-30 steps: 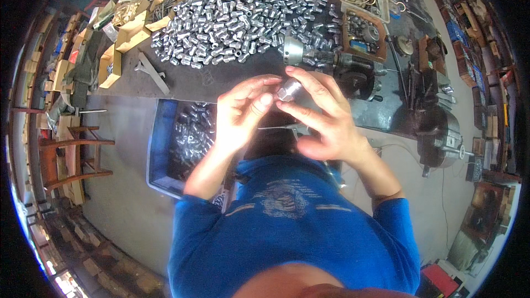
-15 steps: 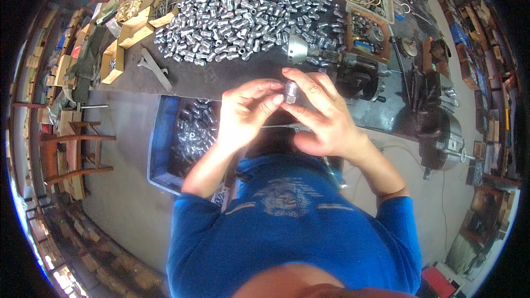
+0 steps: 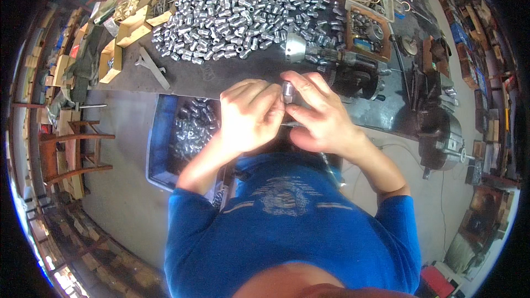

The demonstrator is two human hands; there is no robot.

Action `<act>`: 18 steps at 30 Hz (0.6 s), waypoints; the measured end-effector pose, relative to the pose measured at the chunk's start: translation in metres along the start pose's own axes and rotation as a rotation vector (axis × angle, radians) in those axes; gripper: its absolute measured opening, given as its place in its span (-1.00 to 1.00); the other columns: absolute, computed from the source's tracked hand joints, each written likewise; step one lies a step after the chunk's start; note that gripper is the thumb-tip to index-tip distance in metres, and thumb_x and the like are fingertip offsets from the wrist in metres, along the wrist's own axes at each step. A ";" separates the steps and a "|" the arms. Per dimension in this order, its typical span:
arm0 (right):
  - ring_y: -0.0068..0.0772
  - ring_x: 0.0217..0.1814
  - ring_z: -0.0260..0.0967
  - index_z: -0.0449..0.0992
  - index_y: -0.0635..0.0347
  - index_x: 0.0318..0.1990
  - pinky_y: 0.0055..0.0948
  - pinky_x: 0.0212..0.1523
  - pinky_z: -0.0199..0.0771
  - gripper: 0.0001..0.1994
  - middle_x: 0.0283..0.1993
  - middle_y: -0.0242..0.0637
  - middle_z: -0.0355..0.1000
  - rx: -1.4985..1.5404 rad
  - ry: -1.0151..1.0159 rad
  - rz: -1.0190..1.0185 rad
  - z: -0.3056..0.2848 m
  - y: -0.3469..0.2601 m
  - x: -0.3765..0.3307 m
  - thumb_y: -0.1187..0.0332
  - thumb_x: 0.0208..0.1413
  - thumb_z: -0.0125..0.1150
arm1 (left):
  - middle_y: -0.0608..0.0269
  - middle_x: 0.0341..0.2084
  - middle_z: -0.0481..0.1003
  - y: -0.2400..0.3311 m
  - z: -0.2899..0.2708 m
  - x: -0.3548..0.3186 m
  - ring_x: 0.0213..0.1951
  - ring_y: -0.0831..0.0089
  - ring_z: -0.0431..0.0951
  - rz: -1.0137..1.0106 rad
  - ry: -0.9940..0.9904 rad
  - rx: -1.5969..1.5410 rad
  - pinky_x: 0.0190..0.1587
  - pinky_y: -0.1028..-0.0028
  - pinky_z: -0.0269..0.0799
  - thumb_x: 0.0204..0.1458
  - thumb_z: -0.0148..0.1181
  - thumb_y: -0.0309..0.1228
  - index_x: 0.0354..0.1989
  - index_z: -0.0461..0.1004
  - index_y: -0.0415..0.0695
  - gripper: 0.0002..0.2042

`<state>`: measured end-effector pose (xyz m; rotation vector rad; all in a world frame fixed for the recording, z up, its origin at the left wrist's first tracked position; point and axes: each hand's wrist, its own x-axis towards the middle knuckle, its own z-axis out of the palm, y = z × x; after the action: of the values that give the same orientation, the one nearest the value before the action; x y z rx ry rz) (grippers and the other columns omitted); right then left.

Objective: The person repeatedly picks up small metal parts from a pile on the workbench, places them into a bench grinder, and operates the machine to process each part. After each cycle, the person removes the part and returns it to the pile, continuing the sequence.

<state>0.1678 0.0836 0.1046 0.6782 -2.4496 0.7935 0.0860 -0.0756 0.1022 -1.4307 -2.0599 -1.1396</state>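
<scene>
A short shiny cylindrical metal fitting (image 3: pixel 287 91) is pinched between the fingers of my right hand (image 3: pixel 326 115), just over the bench's front edge. My left hand (image 3: pixel 248 113) is closed against the fitting's left side. Its fingers are curled inward, back of the hand up, so whatever lies in them is hidden. Beyond both hands, a large heap of similar metal fittings (image 3: pixel 226 22) covers the dark bench (image 3: pixel 182 80). Close to my right hand is a machine with a silver chuck (image 3: pixel 295 48).
Below the bench at left stands a blue crate (image 3: pixel 158 146) of metal fittings. Small cardboard boxes (image 3: pixel 134 26) and a grey metal bracket (image 3: pixel 152 68) lie on the bench's left. Boxes of parts (image 3: pixel 367 30) sit behind the machine. A wooden chair (image 3: pixel 77 154) stands left.
My left hand has rolled over, from thumb and fingertips showing to the back of the hand up with fingers curled. My right hand keeps the fitting, which has shifted slightly left.
</scene>
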 end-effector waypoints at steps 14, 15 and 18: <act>0.03 -0.09 0.23 0.49 0.31 -0.43 -0.21 -0.15 0.38 -0.64 0.03 0.08 0.22 0.006 0.032 0.038 0.018 0.013 -0.009 0.45 -0.61 0.20 | 0.11 -0.60 0.45 0.003 0.000 0.004 -0.57 0.20 0.49 0.148 0.021 -0.015 -0.49 0.36 0.41 -0.22 0.11 -0.60 -0.51 0.41 -0.27 -0.94; 0.04 -0.08 0.23 0.50 0.30 -0.40 -0.20 -0.13 0.38 -0.61 0.05 0.08 0.21 0.016 0.030 0.035 0.018 0.016 -0.009 0.45 -0.61 0.20 | 0.12 -0.60 0.45 -0.002 -0.002 0.005 -0.57 0.21 0.49 0.078 -0.041 0.009 -0.49 0.38 0.41 -0.21 0.12 -0.60 -0.50 0.42 -0.26 -0.94; 0.05 -0.07 0.24 0.52 0.23 -0.29 -0.21 -0.11 0.36 -0.52 0.08 0.04 0.22 0.119 0.078 0.026 0.010 0.017 -0.007 0.47 -0.61 0.18 | 0.13 -0.60 0.48 -0.011 -0.010 -0.004 -0.56 0.29 0.52 -0.175 -0.068 -0.032 -0.49 0.46 0.40 -0.14 0.14 -0.60 -0.48 0.47 -0.26 -0.96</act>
<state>0.1607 0.0918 0.0866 0.6470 -2.3600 0.9636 0.0765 -0.0876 0.1009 -1.3416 -2.2614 -1.2115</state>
